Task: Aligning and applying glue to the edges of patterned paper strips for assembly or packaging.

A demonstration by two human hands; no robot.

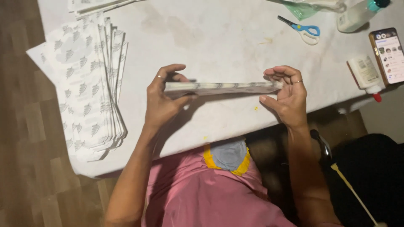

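Both my hands hold a folded strip of printed paper (223, 88), seen edge-on, above a white table (219, 42). My left hand (162, 101) pinches its left end between thumb and fingers. My right hand (286, 94) grips the right end, fingers curled over the top. The paper is white with a grey leaf pattern and stretches level between the hands.
A fanned stack of the same patterned sheets (90, 84) lies at the table's left edge. Blue-handled scissors (304, 30), a white bottle (357, 16), a glue bottle with a red tip (365, 75) and a lit phone (389, 54) sit at the right.
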